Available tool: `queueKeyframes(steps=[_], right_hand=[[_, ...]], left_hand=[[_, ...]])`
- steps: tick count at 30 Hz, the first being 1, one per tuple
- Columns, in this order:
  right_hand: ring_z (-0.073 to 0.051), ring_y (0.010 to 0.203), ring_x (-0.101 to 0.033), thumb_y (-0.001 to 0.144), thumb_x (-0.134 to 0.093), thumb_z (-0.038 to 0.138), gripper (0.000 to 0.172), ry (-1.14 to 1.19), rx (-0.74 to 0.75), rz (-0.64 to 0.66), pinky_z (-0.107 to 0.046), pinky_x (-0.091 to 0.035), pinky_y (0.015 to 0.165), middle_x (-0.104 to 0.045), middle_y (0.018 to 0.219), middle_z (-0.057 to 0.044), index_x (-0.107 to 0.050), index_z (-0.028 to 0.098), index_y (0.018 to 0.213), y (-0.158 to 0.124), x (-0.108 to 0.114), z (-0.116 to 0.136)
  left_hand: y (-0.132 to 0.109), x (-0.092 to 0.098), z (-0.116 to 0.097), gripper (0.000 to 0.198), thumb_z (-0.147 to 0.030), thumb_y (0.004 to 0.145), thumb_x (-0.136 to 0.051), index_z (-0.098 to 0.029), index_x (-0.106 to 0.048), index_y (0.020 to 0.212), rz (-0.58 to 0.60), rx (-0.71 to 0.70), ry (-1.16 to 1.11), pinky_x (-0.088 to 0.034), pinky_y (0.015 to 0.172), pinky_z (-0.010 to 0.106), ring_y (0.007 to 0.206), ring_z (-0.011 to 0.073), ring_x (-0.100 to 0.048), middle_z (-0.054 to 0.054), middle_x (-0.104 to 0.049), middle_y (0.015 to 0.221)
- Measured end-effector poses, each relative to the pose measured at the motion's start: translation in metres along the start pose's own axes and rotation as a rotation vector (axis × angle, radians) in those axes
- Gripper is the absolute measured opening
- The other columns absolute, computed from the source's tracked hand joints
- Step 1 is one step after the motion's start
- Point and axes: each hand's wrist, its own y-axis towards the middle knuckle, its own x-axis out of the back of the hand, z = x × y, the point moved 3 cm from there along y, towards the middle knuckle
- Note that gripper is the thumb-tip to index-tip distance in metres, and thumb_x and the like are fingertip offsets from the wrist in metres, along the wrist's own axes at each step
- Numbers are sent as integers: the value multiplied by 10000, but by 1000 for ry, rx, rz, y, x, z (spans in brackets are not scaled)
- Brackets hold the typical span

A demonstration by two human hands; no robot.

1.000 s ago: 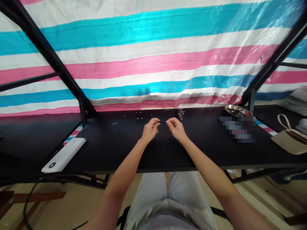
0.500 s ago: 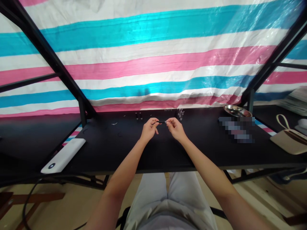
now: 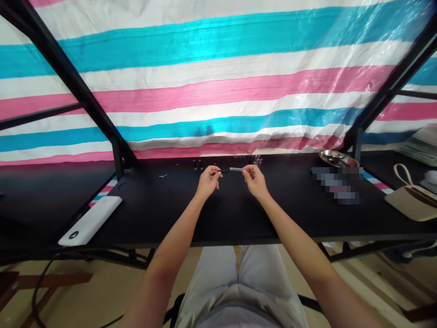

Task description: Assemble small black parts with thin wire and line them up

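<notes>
My left hand (image 3: 208,183) pinches a thin black tube (image 3: 223,171) that points right. Across a small gap, my right hand (image 3: 255,181) grips a slim whitish stick (image 3: 236,169) pointing left. Both are held just above the black table (image 3: 235,218), their near ends facing each other. Beyond my left hand stand two small black cylinders with pale ends (image 3: 197,165). Several small clear-and-dark pieces (image 3: 258,159) lie beyond my right hand. The exact kind of the held parts is too small to make out.
A shiny metal dish (image 3: 337,158) sits at the back right, beside a pixelated patch. A white oblong device (image 3: 90,222) lies at the left edge, a beige pouch (image 3: 411,200) at far right. White scraps (image 3: 163,176) dot the table. Black frame bars (image 3: 97,114) slant up both sides.
My hands have moved slightly apart. The whitish stick now shows in full, separate from the black tube; before, the two were end to end between my fingers.
</notes>
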Motion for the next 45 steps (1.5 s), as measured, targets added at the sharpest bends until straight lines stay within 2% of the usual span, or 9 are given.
queueKeyframes(steps=[5, 12, 18, 25, 33, 38, 45], right_hand=[[-100, 594, -474, 796, -524, 465, 290, -37, 9, 75, -233, -388, 545, -538, 755, -5, -534, 187, 879, -5, -8, 5], [-116, 622, -493, 804, -515, 394, 224, -161, 35, 202, -242, -400, 573, -547, 736, -6, -552, 180, 858, -9, -13, 9], [-105, 595, -481, 802, -515, 339, 173, -275, 99, 286, -243, -405, 588, -555, 757, -7, -554, 183, 867, -14, -17, 10], [-92, 508, -424, 789, -546, 363, 198, -364, 88, 430, -222, -353, 529, -484, 570, 39, -519, 187, 702, -17, -21, 8], [-94, 530, -461, 814, -503, 328, 166, -427, 108, 481, -217, -346, 536, -536, 622, 19, -519, 181, 737, -18, -21, 7], [-80, 503, -431, 788, -513, 258, 148, -489, 113, 495, -207, -307, 511, -507, 573, 37, -503, 180, 663, -18, -19, 4], [-97, 530, -454, 804, -492, 297, 164, -448, 71, 493, -212, -340, 528, -527, 595, 27, -542, 179, 702, -18, -20, 3]], left_hand=[[-4, -9, 4, 238, -335, 761, -593, -152, -498, 880, 160, -21, 49, -355, 364, 165, 352, 17, -464, -11, -568, 760], [-6, -10, 0, 271, -368, 751, -610, -153, -508, 882, 165, -23, 2, -337, 362, 154, 367, 0, -455, -11, -537, 804], [-9, -12, -2, 283, -381, 742, -621, -149, -549, 887, 181, -21, 47, -345, 384, 162, 392, 4, -447, -16, -538, 765], [-14, -17, -8, 221, -341, 747, -609, -151, -565, 851, 260, 8, 167, -327, 398, 162, 388, 21, -430, -50, -497, 619], [-16, -18, -7, 183, -317, 751, -584, -157, -573, 840, 318, 50, 267, -330, 428, 172, 409, 34, -405, -51, -505, 584], [-17, -22, -4, 161, -299, 726, -602, -154, -595, 796, 329, 42, 324, -292, 433, 177, 429, 33, -352, -55, -482, 579], [-18, -23, -3, 172, -308, 734, -589, -162, -601, 822, 342, 31, 343, -292, 428, 182, 421, 31, -338, -47, -494, 622]])
